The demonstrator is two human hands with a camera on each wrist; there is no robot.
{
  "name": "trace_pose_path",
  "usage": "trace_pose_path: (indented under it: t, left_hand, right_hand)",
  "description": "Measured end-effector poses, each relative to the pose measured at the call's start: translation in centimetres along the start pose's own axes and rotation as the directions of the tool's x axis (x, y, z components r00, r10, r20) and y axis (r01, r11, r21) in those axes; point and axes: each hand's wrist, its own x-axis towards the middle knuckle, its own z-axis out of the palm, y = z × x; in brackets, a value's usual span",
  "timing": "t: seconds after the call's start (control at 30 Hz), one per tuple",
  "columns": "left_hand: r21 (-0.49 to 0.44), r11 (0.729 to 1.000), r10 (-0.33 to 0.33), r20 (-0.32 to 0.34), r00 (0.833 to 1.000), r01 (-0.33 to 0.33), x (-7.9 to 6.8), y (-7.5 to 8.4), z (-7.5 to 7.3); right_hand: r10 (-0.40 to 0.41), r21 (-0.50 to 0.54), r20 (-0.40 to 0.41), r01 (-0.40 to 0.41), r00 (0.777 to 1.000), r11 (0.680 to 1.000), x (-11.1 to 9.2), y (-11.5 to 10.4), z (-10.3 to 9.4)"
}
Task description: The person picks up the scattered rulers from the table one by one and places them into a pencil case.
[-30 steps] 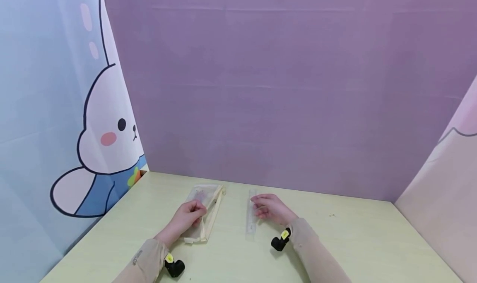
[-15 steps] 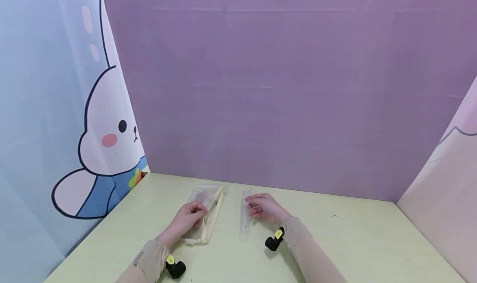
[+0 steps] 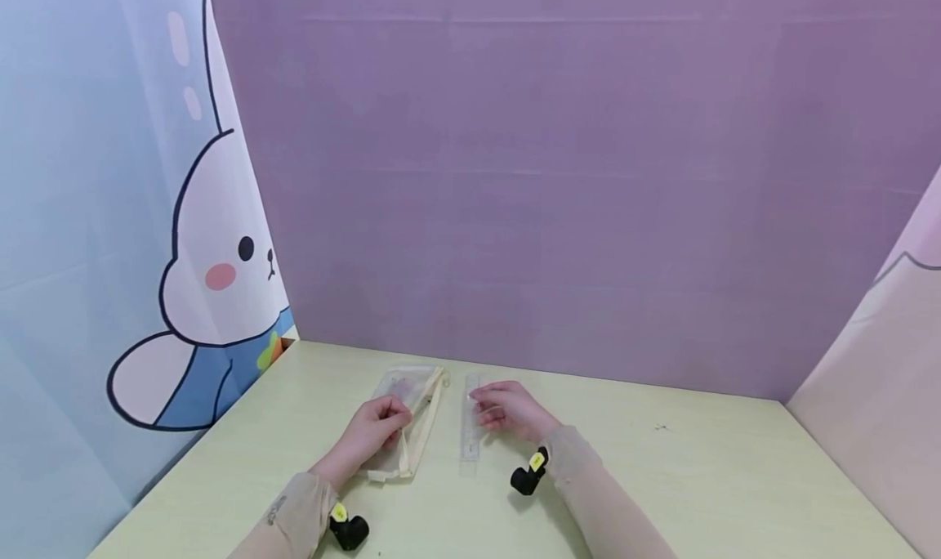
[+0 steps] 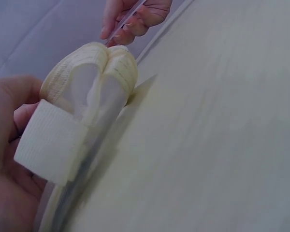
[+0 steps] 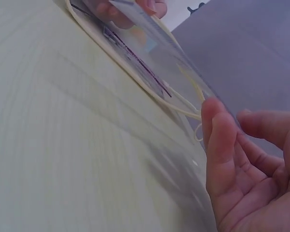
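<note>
A clear plastic ruler is pinched between the thumb and fingers of my right hand, just right of a pouch and above the table. The see-through zip pouch with cream trim lies on the table, and my left hand grips its upper side. Its mouth gapes toward the ruler in the right wrist view, where a purple-edged flat item shows inside. A white fabric tab stands out from the pouch's end near my left fingers. The ruler overlaps the pouch opening in the right wrist view.
The pale wooden table runs back to a purple cloth wall. A blue curtain with a cartoon rabbit hangs at the left, a pale pink one at the right. A small dark mark is on the table's right side.
My right hand has moved left with the ruler, bringing it closer to the pouch. My left hand and the pouch have stayed nearly still.
</note>
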Motion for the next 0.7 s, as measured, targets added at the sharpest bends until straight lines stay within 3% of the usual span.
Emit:
trace_pose_path:
  t: [0.27, 0.7]
  left_hand:
    - [0.058, 0.998, 0.008, -0.044, 0.999, -0.005, 0.3, 0.1, 0.1]
    - [0.08, 0.997, 0.015, -0.044, 0.999, -0.012, 0.1, 1.1, 0.4]
  right_hand:
    - [0.009, 0.027, 0.029, -0.01, 1.0, 1.0, 0.7, 0.0, 1.6]
    - [0.028, 0.06, 0.053, -0.031, 0.998, 0.998, 1.9, -0.3, 4.0]
